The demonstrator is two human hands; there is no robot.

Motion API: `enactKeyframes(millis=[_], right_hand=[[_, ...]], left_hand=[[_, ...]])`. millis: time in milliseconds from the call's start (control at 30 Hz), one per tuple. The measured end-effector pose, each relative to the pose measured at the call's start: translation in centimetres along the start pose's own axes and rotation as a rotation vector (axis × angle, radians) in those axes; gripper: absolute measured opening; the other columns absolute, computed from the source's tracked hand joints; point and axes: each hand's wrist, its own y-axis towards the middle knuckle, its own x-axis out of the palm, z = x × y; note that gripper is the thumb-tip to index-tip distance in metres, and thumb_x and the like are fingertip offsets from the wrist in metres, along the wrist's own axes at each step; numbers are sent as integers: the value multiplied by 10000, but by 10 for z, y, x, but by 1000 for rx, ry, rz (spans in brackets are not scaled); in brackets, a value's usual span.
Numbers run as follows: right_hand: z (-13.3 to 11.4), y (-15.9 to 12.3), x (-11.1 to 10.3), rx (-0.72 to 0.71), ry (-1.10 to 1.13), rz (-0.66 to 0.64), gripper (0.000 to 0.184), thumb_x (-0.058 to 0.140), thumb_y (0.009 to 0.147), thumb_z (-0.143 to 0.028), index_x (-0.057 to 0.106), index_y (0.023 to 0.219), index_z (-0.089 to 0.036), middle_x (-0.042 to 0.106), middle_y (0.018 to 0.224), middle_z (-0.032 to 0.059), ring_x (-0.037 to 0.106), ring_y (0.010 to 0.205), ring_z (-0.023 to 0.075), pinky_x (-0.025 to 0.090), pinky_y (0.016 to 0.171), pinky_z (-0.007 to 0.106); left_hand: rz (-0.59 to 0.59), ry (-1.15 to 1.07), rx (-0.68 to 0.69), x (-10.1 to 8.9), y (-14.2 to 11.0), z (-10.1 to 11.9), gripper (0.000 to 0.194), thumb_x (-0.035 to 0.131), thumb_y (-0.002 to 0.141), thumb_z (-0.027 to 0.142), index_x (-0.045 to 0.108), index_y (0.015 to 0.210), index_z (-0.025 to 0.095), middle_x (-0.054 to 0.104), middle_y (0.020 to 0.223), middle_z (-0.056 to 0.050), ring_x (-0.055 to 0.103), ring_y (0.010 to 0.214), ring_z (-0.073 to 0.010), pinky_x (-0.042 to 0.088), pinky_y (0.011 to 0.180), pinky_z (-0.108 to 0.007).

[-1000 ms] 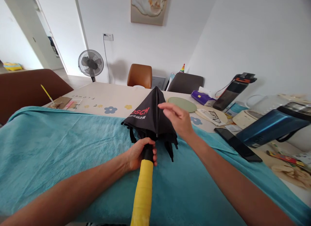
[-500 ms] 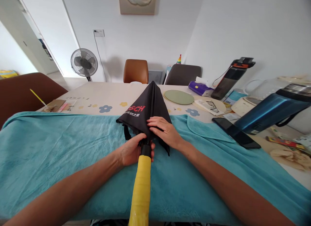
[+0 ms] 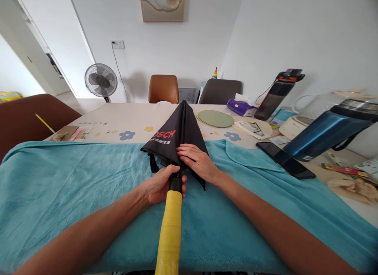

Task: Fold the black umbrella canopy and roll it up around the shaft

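Observation:
A black umbrella (image 3: pixel 186 129) with red and white lettering lies on the table, its tip pointing away from me. The canopy is folded loosely into a cone, its lower edge hanging slack. Its yellow-wrapped handle (image 3: pixel 170 227) runs toward me. My left hand (image 3: pixel 162 184) is closed around the black shaft just under the canopy, thumb on top and fingertips showing on the far side. On the right side of the canopy, my right hand (image 3: pixel 197 161) lies with fingers extended over the fabric. A black strap hangs from the canopy's left edge.
A teal blanket (image 3: pixel 73 188) covers the near part of the table. To the right are a phone (image 3: pixel 285 160), a blue flask (image 3: pixel 327 129), a dark bottle (image 3: pixel 277 94), a purple tissue pack (image 3: pixel 240 107) and a green round mat (image 3: pixel 216 118). A fan (image 3: pixel 100 81) stands behind.
My left thumb has slid slightly up the shaft toward the canopy. The view has tilted up a little; my right hand stays on the fabric.

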Motion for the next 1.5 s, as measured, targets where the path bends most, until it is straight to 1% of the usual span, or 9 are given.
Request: enactKeyframes(millis=[167,333,567,700,833,967,1133,1333,1500], right_hand=[[-1,-1,1,20,-12,4,260,458,901,-246,645,1082,-236,647,1108,39,509,1148,189,408,1007,409],[0,-2,2,15,-10,-8,266,446,905,-260,654,1069,-236,649,1107,41,512,1148,191,412,1003,410],[-2,1,8,39,74,-42,247,478,873,-241,679,1016,-221,650,1114,44,515,1153,192,407,1003,395],[2,3,-11,302,176,154,254,476,855,-248,659,1029,-226,654,1100,27,580,1055,166,420,969,347],[25,0,-33,625,163,482,211,495,799,-259,651,929,-201,677,955,41,623,899,170,473,840,331],[42,-5,-33,782,314,501,228,511,751,-282,607,921,-164,653,882,61,628,777,169,498,653,289],[36,-5,-23,637,233,386,187,470,740,-258,620,813,-172,643,780,36,600,755,178,475,690,312],[23,-3,-23,458,87,456,160,454,691,-202,607,737,-182,653,768,65,589,888,237,445,824,371],[10,-2,-29,489,-81,611,193,466,693,-206,452,501,-207,487,471,-5,466,482,139,393,484,264]], left_hand=[[10,11,7,1,0,0,217,481,808,328,538,754,125,546,656,-11,543,495,-125,481,485,-279],[5,84,35,-2,1,-2,242,624,754,361,555,749,129,561,659,-19,566,527,-135,501,509,-286],[197,156,-59,9,-2,-3,261,561,783,290,528,591,115,499,511,-18,500,441,-111,470,439,-253],[197,110,-94,11,-4,-1,232,474,790,235,483,581,135,465,494,-7,471,415,-103,458,411,-244],[-37,-146,9,4,-11,13,120,448,795,186,460,682,147,416,528,32,429,405,-72,404,355,-190],[-168,-380,131,1,-17,24,92,414,822,217,443,762,154,360,522,59,363,365,-47,345,320,-156],[-76,-232,40,2,-9,8,134,393,834,243,457,767,146,410,560,43,390,385,-66,432,378,-216],[-122,-177,36,2,-6,1,154,418,830,257,482,757,138,433,572,34,436,429,-80,469,428,-240],[-100,-168,42,3,-8,2,158,419,825,256,485,745,137,435,568,32,442,431,-85,468,429,-246]])
